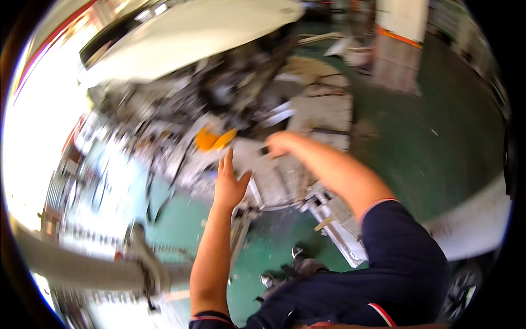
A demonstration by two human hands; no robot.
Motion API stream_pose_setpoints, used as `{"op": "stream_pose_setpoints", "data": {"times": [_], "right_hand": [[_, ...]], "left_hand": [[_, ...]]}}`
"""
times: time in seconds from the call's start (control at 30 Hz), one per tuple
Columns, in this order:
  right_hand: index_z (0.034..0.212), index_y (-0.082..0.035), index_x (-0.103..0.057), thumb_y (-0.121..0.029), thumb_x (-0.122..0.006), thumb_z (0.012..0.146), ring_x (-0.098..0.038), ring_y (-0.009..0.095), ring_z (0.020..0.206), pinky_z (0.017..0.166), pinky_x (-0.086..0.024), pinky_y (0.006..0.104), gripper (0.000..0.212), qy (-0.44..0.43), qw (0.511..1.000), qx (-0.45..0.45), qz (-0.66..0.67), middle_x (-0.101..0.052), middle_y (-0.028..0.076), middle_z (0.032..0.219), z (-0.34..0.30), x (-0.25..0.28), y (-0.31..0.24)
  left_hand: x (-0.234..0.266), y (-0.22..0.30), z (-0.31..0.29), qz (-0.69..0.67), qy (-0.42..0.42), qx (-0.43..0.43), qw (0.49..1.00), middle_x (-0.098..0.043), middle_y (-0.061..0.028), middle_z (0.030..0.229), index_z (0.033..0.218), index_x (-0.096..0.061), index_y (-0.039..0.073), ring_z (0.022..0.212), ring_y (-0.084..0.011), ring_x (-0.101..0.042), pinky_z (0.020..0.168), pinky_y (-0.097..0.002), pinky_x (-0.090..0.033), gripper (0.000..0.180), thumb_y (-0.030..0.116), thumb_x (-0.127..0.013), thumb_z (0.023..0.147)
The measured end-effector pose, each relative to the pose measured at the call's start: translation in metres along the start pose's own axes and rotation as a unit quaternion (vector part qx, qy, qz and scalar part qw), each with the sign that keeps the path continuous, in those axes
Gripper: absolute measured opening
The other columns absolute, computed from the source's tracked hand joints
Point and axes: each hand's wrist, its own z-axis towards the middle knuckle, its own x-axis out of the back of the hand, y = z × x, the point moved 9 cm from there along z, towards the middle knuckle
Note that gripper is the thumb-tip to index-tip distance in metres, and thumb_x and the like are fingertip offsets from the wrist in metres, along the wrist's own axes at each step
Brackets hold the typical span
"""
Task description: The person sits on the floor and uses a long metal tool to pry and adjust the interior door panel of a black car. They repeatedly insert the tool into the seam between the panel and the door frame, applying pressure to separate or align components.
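My left hand [229, 186] is held out over a pale, dusty surface [268, 189], fingers stretched and thumb apart, with nothing in it. Just beyond its fingertips lies a bright orange-yellow piece [207, 140], its kind blurred. To the right, my right hand [278, 145] reaches over the same surface, its fingers curled. A small dark thing [265, 150] shows at those fingers, too smeared to name. Past both hands is the exposed, cluttered front of a vehicle [213, 90], under a cream-coloured panel like a hood [203, 35].
Metal rails [337, 227] stand below the surface, close before my legs. A thick grey tube [82, 266] with a clamp and chains [96, 236] crosses the lower left. A pillar with an orange band [400, 46] rises at the far right. A car wheel [464, 288] sits lower right.
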Motion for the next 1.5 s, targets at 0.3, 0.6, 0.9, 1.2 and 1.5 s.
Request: {"op": "stream_pose_setpoints", "data": {"times": [0.3,0.6,0.9,1.2,1.5], "right_hand": [[0.089,-0.005,-0.071,-0.032,-0.078,0.079,-0.076,0.023,0.067,0.051,-0.053,0.0336,0.03,-0.086,0.972,-0.052,0.21,-0.071,0.008,0.082,-0.034,-0.006,-0.006],[0.082,-0.008,-0.07,-0.032,-0.071,0.073,-0.057,0.019,0.046,0.046,-0.046,0.037,0.026,0.053,0.993,-0.035,0.098,-0.06,0.008,0.058,-0.035,-0.027,-0.007],[0.117,-0.013,-0.073,-0.043,-0.073,0.081,-0.069,0.028,0.107,0.088,-0.054,0.041,0.047,0.152,0.963,-0.22,0.027,-0.073,0.009,0.113,-0.141,-0.06,-0.077],[0.125,-0.02,-0.071,-0.044,-0.071,0.085,-0.07,0.033,0.104,0.086,-0.055,0.0445,0.047,0.235,0.94,-0.247,0.011,-0.074,0.012,0.111,-0.195,-0.136,-0.119],[0.115,-0.02,-0.074,-0.042,-0.07,0.084,-0.071,0.033,0.1,0.082,-0.055,0.0466,0.038,0.319,0.914,-0.249,-0.03,-0.075,0.011,0.105,-0.229,-0.174,-0.161]], "left_hand": [[0.315,-0.037,-0.238,0.385,0.22,0.129,0.887,-0.064,-0.0166,0.125,0.126,-0.062,0.005,0.12,-0.0377,-0.058,0.102,-0.0449,-0.047,0.042,0.02,-0.073,0.089],[0.237,-0.118,-0.323,0.564,-0.038,0.105,0.818,-0.058,-0.0121,0.143,0.133,-0.062,0.006,0.147,-0.0314,-0.037,0.125,-0.0488,-0.024,0.059,0.033,-0.076,0.083],[0.239,-0.135,-0.344,0.591,0.095,-0.066,0.798,-0.067,-0.0098,0.125,0.114,-0.072,0.008,0.139,-0.03,-0.048,0.122,-0.0457,-0.03,0.028,0.018,-0.064,0.089],[0.239,-0.147,-0.352,0.604,0.126,-0.095,0.781,-0.071,-0.0095,0.107,0.097,-0.072,0.008,0.131,-0.0277,-0.055,0.118,-0.0438,-0.034,0.018,0.016,-0.058,0.09],[0.238,-0.148,-0.355,0.604,0.142,-0.102,0.777,-0.072,-0.0111,0.104,0.094,-0.073,0.009,0.13,-0.0284,-0.056,0.116,-0.0431,-0.035,0.018,0.014,-0.058,0.086]]}}
